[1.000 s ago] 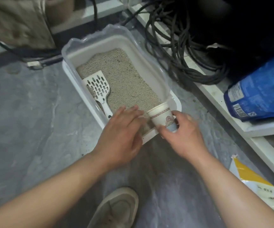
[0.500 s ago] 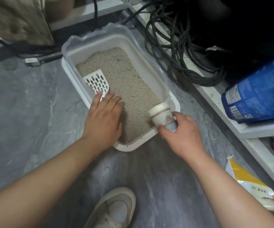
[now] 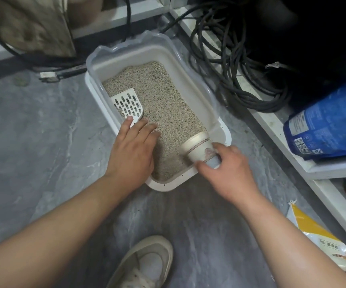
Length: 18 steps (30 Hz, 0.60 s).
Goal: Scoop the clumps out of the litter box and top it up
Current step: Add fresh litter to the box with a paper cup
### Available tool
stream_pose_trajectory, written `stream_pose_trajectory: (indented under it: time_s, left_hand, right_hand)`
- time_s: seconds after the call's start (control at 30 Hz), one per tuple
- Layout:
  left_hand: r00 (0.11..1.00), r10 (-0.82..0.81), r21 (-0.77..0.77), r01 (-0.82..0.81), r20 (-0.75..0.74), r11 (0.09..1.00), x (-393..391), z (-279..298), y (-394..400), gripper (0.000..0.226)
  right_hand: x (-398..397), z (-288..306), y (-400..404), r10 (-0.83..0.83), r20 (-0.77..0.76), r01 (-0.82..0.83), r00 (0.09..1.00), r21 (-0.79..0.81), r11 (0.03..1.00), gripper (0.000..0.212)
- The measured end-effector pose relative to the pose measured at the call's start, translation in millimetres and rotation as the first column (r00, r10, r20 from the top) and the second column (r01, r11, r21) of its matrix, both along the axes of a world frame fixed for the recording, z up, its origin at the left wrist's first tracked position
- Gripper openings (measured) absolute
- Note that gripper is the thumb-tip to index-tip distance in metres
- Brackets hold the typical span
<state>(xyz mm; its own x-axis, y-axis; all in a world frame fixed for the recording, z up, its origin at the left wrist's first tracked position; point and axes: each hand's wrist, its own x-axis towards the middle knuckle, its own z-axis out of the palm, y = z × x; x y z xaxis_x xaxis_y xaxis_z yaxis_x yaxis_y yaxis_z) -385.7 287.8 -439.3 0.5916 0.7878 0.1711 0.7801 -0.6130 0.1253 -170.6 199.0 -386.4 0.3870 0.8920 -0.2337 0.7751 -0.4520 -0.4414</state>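
Left hand (image 3: pixel 131 151): lying flat over the scoop (image 3: pixel 129 104) handle, fingers straight.
Right hand (image 3: pixel 228 169): gripping a tilted cup (image 3: pixel 199 149) over the litter (image 3: pixel 159 100).

A grey marbled floor (image 3: pixel 43 142) fills the middle. A tangle of black cables (image 3: pixel 236 65) lies at 1 o'clock. A blue bag (image 3: pixel 327 125) rests on a white shelf (image 3: pixel 323 167) at 3 o'clock. A yellow-and-white packet (image 3: pixel 321 242) sits at 4 o'clock, a beige shoe (image 3: pixel 147 265) at 6 o'clock, and crumpled brown cloth (image 3: pixel 33 23) at 11 o'clock.

one litter box (image 3: pixel 190 80), one scoop (image 3: pixel 129 104), one cup (image 3: pixel 199 148)
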Motion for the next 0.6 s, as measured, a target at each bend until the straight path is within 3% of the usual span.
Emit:
stream_pose_trajectory:
  time_s: [0.1, 0.27, 0.4, 0.53, 0.6]
  left_hand:
    - [1.000, 0.001, 0.005, 0.000, -0.021, 1.000, 1.7, 0.2, 0.1, 0.052]
    - [1.000, 0.007, 0.001, -0.007, -0.024, 1.000, 3.1, -0.2, 0.6, 0.055]
    - [1.000, 0.003, 0.014, -0.003, -0.024, 1.000, 3.2, -1.8, 0.8, 0.056]
    - [0.999, -0.003, 0.017, 0.004, -0.041, 1.000, 3.2, -2.7, 0.9, 0.057]
    - [0.999, -0.002, 0.021, 0.003, -0.037, 1.000, 3.5, -2.3, 0.4, 0.056]
  right_hand:
    - [21.2, 0.4, 6.6, -0.191, 0.055, 0.189, 0.980, 0.042, 0.981, 0.047]
    - [12.3, 0.5, -0.5, -0.021, 0.069, 0.025, 0.997, -0.051, 0.998, 0.050]
    - [19.0, 0.4, -0.4, -0.142, 0.069, 0.142, 0.987, -0.003, 0.990, 0.047]
    - [14.5, 0.8, -2.0, -0.064, 0.082, 0.067, 0.995, -0.036, 0.997, 0.051]
    - [14.8, 3.0, -1.5, -0.140, 0.081, 0.141, 0.987, -0.006, 0.990, 0.048]
